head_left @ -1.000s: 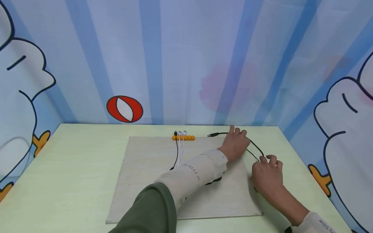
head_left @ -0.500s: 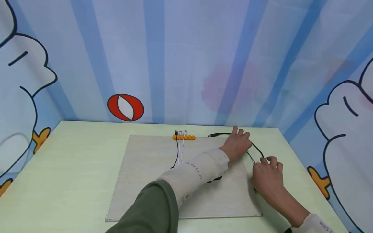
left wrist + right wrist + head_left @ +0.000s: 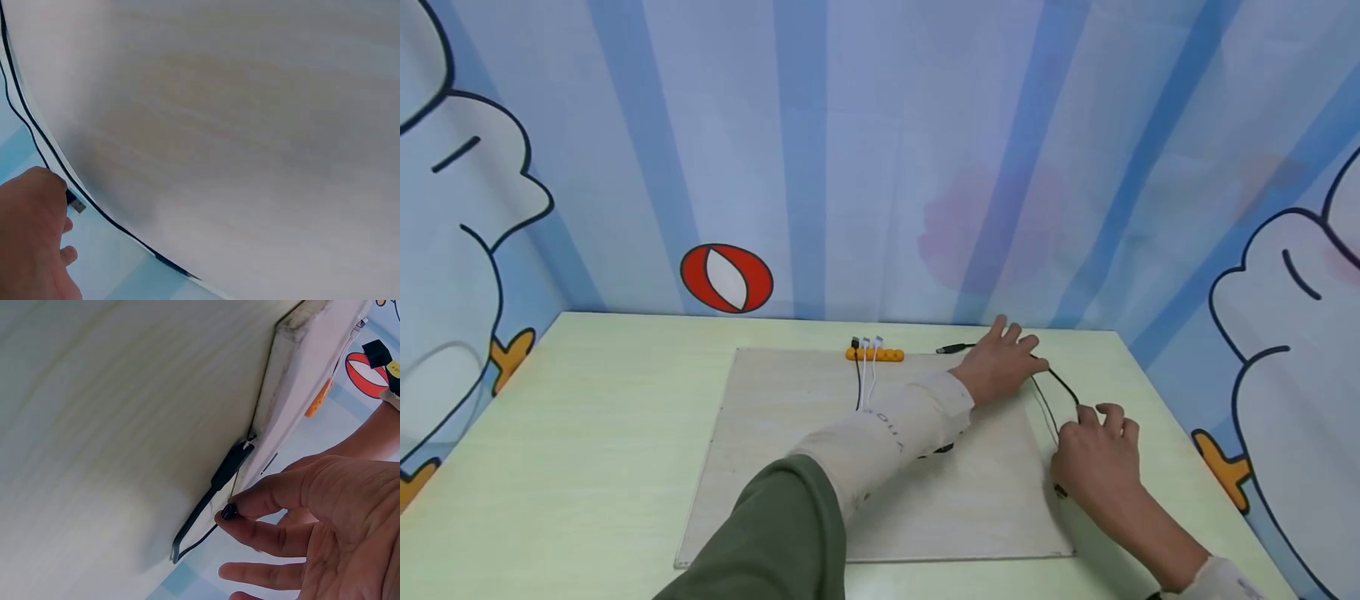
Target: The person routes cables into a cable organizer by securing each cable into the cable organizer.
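My left hand (image 3: 1000, 362) is at the board's back right corner. In the left wrist view, it holds a black USB plug (image 3: 76, 202), whose metal tip sticks out past the fingers. A thin black cable (image 3: 1045, 400) spans from this hand to my right hand (image 3: 1097, 454), beside the board's right edge. There the thumb and index finger pinch a small black cable end (image 3: 229, 511), the other fingers spread. A thicker black cable (image 3: 1063, 385) lies along the right side, its plug (image 3: 955, 348) behind the board. Its other black end (image 3: 231, 465) shows in the right wrist view.
An orange cable holder (image 3: 891, 355) sits at the board's back edge with one black and two white cables (image 3: 872, 375) in it. The pale board (image 3: 955, 525) lies on a light table (image 3: 602, 433). A dark item (image 3: 943, 449) is partly hidden by the left sleeve. A printed curtain stands behind.
My left hand has shifted slightly left and its fingers lifted a little. My right hand has moved slightly right and nearer to me. The thin cable between them has become straighter.
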The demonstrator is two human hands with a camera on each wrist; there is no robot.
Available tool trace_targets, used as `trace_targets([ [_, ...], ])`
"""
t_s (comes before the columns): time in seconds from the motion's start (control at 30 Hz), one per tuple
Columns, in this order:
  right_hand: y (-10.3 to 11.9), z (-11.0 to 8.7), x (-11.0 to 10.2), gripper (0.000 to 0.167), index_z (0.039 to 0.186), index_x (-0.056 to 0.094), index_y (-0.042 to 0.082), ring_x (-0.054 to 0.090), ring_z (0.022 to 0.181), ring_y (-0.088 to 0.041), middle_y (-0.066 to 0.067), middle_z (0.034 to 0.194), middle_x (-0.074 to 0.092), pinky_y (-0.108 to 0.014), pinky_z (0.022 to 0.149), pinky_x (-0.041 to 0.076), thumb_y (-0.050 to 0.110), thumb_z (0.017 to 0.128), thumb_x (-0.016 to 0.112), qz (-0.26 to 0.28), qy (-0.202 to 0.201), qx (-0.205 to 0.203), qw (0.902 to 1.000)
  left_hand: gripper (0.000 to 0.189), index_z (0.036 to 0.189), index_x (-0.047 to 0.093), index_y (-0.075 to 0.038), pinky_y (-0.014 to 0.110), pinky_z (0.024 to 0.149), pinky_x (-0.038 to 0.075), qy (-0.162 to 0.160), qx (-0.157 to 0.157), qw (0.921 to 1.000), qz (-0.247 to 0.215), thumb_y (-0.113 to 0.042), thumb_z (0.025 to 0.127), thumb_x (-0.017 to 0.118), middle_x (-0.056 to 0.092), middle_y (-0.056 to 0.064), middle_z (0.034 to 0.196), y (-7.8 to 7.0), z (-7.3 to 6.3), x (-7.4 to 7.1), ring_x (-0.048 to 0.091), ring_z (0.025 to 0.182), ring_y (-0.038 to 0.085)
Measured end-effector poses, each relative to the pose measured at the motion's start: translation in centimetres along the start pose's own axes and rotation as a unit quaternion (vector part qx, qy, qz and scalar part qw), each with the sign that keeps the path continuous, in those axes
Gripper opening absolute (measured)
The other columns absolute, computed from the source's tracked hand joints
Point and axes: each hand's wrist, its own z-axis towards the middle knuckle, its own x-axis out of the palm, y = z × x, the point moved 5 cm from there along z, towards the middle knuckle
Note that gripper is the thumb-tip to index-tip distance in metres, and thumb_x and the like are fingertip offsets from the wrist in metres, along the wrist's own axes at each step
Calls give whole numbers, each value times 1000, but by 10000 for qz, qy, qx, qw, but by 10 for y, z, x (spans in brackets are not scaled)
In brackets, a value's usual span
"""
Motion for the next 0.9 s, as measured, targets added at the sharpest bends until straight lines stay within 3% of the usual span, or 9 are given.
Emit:
trace_targets([
  [0.2,1,-2,-3,26,65,65,8,49,139,-67,-40,130,70,-78,108,43,0,89,67,49,-84,-76,9999,42,158,58,-47,55,137,31,40,453,9990,14,-27,124,42,56,-7,163,16,-11,0,49,156,26],
  [0.43,10,-4,-4,26,67,66,9,47,143,-65,-39,140,68,-77,110,41,2,92,68,84,72,-164,9998,33,136,71,-41,54,132,34,-91,1129,9934,-182,-29,124,43,65,-7,142,39,-29,-2,50,155,25],
  [0.63,24,-3,-5,21,74,72,7,47,144,-62,-36,141,69,-74,111,40,5,94,68,-14,97,-296,9995,30,121,72,-31,55,130,34,-21,1551,9872,-368,-28,124,42,66,-6,130,56,-42,3,53,143,22],
  [0.9,44,-1,-6,14,81,76,4,50,143,-59,-33,140,72,-72,110,43,6,94,71,-31,-93,-578,9983,26,117,67,-28,57,130,35,-43,1811,9833,-153,-28,124,42,65,-5,130,74,-58,3,55,139,24],
])
